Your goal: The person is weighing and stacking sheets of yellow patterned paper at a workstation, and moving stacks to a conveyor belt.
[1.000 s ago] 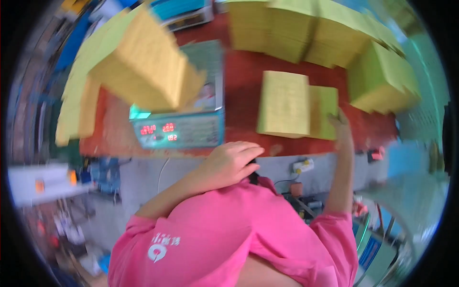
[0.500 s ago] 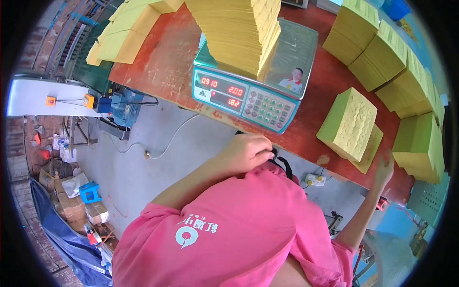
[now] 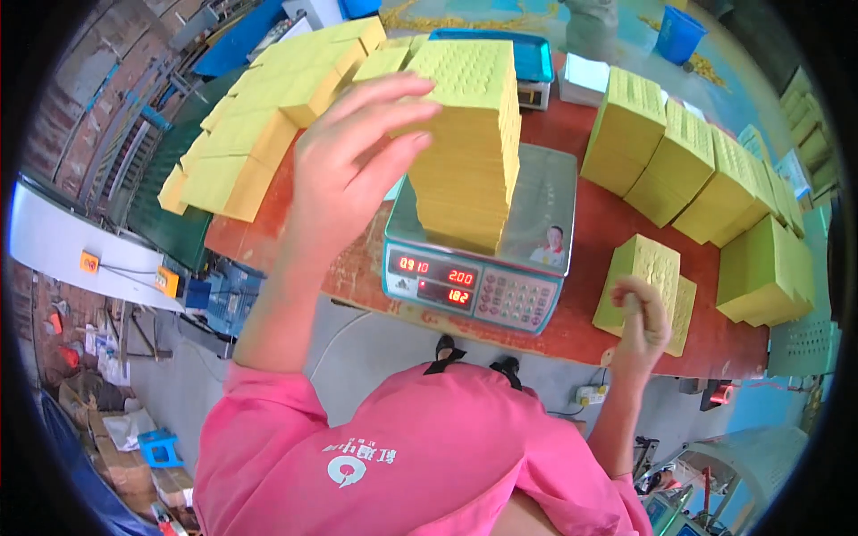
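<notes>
My left hand (image 3: 353, 165) is raised with its fingers spread, just left of a tall stack of yellow paper (image 3: 469, 147); from this angle I cannot tell whether the fingertips touch it. That stack stands on the steel plate of a teal digital scale (image 3: 474, 284), whose red display is lit. My right hand (image 3: 642, 326), fingers curled in and nothing visible in them, is in front of a shorter stack of yellow paper (image 3: 643, 263) with an embossed top. Under the shorter stack, a thin layer of yellow sheets (image 3: 684, 313) sticks out to the right.
Yellow paper stacks stand in a row (image 3: 693, 174) along the right of the red table (image 3: 357, 277). More paper blocks (image 3: 241, 165) are piled at the left. Behind the scale are a teal tray (image 3: 534, 61) and a white stack (image 3: 585, 79). A blue bin (image 3: 681, 36) stands farther back.
My left hand has risen from near my body to beside the tall stack. My right hand has moved left from the table's right end to the shorter stack. The view has shifted.
</notes>
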### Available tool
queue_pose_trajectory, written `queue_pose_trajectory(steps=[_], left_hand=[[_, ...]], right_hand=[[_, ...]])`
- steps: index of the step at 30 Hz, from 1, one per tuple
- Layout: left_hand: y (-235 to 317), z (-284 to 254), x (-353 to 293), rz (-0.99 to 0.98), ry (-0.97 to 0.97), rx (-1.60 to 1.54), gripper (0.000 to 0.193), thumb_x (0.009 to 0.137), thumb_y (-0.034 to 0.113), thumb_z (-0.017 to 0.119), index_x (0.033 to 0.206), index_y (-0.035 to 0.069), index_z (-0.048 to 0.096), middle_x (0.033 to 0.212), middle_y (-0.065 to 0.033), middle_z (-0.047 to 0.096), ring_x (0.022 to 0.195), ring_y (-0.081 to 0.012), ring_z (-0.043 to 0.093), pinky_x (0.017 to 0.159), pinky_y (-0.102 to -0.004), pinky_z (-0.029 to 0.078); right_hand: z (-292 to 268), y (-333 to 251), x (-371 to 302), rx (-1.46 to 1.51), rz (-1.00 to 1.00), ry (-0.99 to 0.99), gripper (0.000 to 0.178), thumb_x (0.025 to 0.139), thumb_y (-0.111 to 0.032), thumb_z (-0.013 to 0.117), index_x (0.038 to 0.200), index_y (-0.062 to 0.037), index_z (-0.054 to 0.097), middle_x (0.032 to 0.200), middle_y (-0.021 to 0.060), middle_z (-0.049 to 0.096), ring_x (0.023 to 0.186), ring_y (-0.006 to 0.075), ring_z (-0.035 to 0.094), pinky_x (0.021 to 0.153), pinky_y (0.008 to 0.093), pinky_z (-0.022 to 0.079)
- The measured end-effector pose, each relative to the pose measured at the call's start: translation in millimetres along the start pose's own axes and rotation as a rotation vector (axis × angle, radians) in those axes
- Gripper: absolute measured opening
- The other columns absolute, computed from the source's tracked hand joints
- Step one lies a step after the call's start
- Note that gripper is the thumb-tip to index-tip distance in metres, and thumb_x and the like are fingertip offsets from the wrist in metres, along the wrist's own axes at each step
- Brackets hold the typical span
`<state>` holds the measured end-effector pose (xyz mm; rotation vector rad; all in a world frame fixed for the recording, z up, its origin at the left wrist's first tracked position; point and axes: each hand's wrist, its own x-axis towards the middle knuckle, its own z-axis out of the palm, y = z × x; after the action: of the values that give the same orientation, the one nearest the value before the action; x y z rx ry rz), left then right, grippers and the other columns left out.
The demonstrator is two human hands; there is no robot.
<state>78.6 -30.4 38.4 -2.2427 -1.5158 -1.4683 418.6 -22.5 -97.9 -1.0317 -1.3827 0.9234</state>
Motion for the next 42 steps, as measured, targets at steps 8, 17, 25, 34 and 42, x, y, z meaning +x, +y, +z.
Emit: queue_pose_trajectory(steps=[8, 17, 25, 34, 42], left_hand=[[-55, 9, 44, -0.101, -0.299, -0.132, 0.028, 0.081, 0.003, 0.070, 0.109, 0.001, 0.069, 0.119, -0.0100, 0.067, 0.113, -0.0203, 0.061, 0.098, -0.0320, 0.045], [-70, 10, 48, -0.076, -0.345, -0.174, 0.016, 0.085, 0.005, 0.067, 0.100, -0.001, 0.069, 0.112, -0.0097, 0.068, 0.106, -0.0192, 0.063, 0.093, -0.0309, 0.047], [-63, 7, 49, -0.075, -0.324, -0.146, 0.012, 0.089, 0.004, 0.062, 0.097, -0.003, 0.067, 0.106, -0.0113, 0.070, 0.098, -0.0195, 0.066, 0.087, -0.0305, 0.050], [-55, 13, 54, 0.013, -0.220, 0.108, 0.010, 0.087, 0.000, 0.060, 0.094, -0.003, 0.066, 0.096, -0.0119, 0.071, 0.086, -0.0230, 0.069, 0.075, -0.0307, 0.053], [-23, 0, 38, 0.149, 0.030, 0.159, 0.010, 0.084, -0.004, 0.059, 0.092, 0.000, 0.065, 0.096, -0.0111, 0.070, 0.086, -0.0245, 0.068, 0.082, -0.0356, 0.053]], right_hand=[[40, -1, -28, 0.084, 0.145, -0.065, 0.018, 0.095, 0.003, 0.050, 0.102, 0.0017, 0.066, 0.097, 0.0077, 0.067, 0.083, 0.0127, 0.064, 0.077, 0.0253, 0.051], [45, 5, -34, 0.134, 0.271, -0.064, 0.016, 0.096, 0.002, 0.050, 0.101, 0.0033, 0.065, 0.094, 0.0049, 0.066, 0.082, 0.0099, 0.062, 0.077, 0.0238, 0.051], [50, -1, -32, 0.155, 0.286, -0.078, 0.017, 0.096, 0.002, 0.049, 0.101, 0.0033, 0.065, 0.093, 0.0055, 0.066, 0.083, 0.0106, 0.062, 0.077, 0.0242, 0.051], [51, -1, -31, 0.166, 0.321, -0.092, 0.018, 0.094, 0.000, 0.049, 0.100, 0.0031, 0.066, 0.090, 0.0054, 0.067, 0.080, 0.0108, 0.063, 0.074, 0.0245, 0.051], [66, -20, -14, 0.264, 0.301, -0.166, 0.018, 0.095, 0.003, 0.049, 0.100, 0.0020, 0.067, 0.093, 0.0069, 0.068, 0.083, 0.0114, 0.064, 0.077, 0.0261, 0.052]])
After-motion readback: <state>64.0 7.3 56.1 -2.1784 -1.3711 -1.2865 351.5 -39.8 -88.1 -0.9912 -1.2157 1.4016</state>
